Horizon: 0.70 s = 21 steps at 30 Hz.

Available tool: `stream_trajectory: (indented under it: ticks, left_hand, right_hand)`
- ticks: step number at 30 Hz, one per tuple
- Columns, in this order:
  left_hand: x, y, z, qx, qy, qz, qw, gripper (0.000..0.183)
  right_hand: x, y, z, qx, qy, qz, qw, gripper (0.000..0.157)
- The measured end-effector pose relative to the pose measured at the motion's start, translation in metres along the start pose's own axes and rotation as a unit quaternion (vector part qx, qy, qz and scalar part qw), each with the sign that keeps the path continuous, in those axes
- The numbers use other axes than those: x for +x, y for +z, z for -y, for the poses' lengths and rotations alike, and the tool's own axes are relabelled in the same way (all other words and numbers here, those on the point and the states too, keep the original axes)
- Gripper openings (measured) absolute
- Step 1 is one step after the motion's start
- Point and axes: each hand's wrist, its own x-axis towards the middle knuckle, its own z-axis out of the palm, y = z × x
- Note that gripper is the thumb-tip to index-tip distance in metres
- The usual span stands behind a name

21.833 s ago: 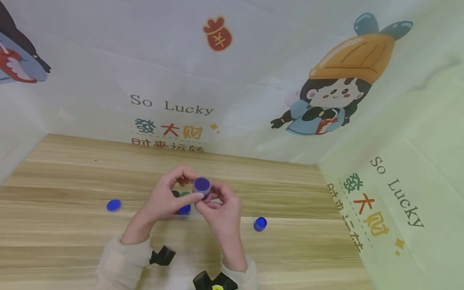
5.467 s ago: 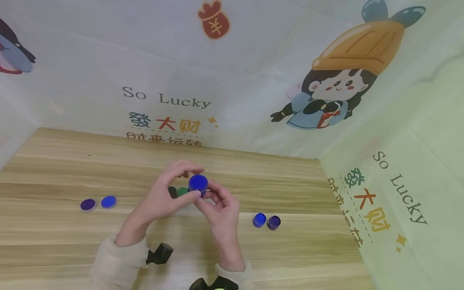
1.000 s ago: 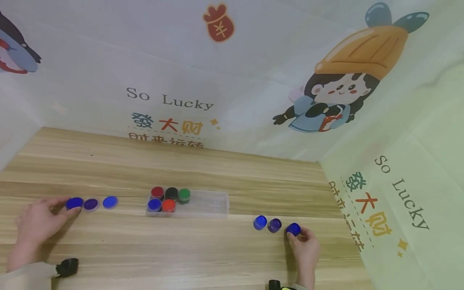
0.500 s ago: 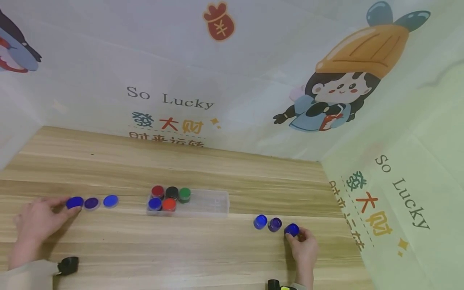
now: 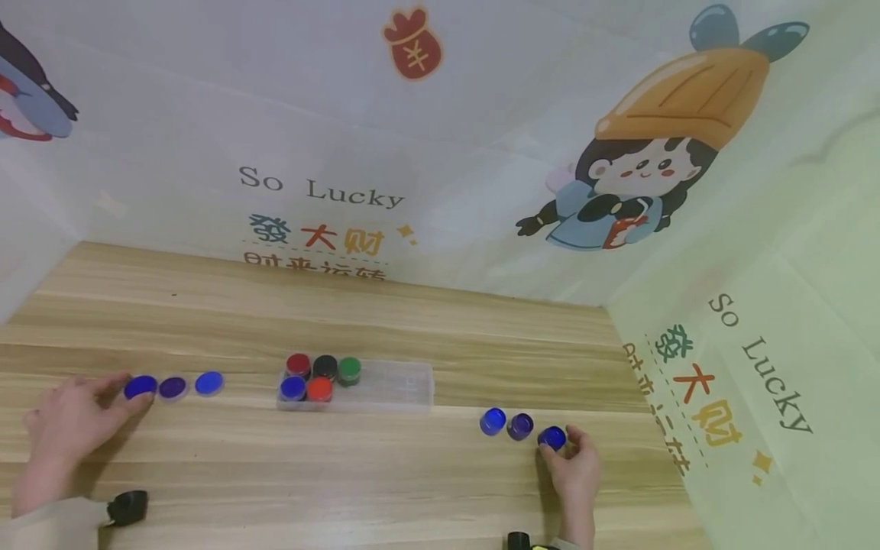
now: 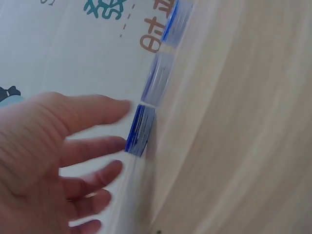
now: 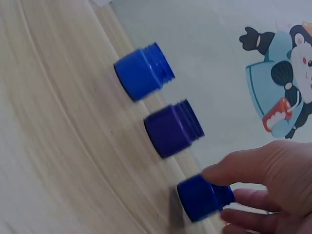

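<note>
My left hand (image 5: pixel 76 420) is at a dark blue lid (image 5: pixel 140 386), leftmost of three lids lying flat in a row. In the left wrist view, its extended fingers touch or nearly touch this lid (image 6: pixel 140 130), and the thumb shows a small gap. The purple lid (image 5: pixel 173 388) and brighter blue lid (image 5: pixel 209 383) lie beside it. At right, my right hand (image 5: pixel 577 470) pinches a small dark blue paint jar (image 7: pixel 197 197), uncapped with a threaded neck, standing on the table. Beside it stand an uncapped purple jar (image 7: pixel 170 130) and a blue jar (image 7: pixel 139 73).
A clear plastic tray (image 5: pixel 406 386) sits mid-table. Its left part holds several capped jars: dark red (image 5: pixel 298 364), black (image 5: pixel 325 368), green (image 5: pixel 349 370), blue (image 5: pixel 292 389) and orange-red (image 5: pixel 319 389). A printed cloth (image 5: pixel 467 191) rises behind the wooden table (image 5: pixel 330 473).
Since 5.5 seconds ago, the blue jar and its lid have come apart: lid to the far left, jar to the right. In the last second, the jar has shifted slightly left towards the purple one.
</note>
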Motion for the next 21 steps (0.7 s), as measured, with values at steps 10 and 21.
stream_trajectory:
  ticks: [10,21]
  left_hand:
    - [0.009,0.017,-0.044,-0.155,0.177,-0.13,0.9632,0.031]
    - [0.014,0.04,-0.098,-0.13,0.244,0.033,0.9606,0.065]
  right_hand:
    - [-0.011,0.037,0.035,0.054,-0.191,-0.161,0.967,0.026]
    - [-0.033,0.092,0.089,0.086,-0.32,-0.067,0.941,0.024]
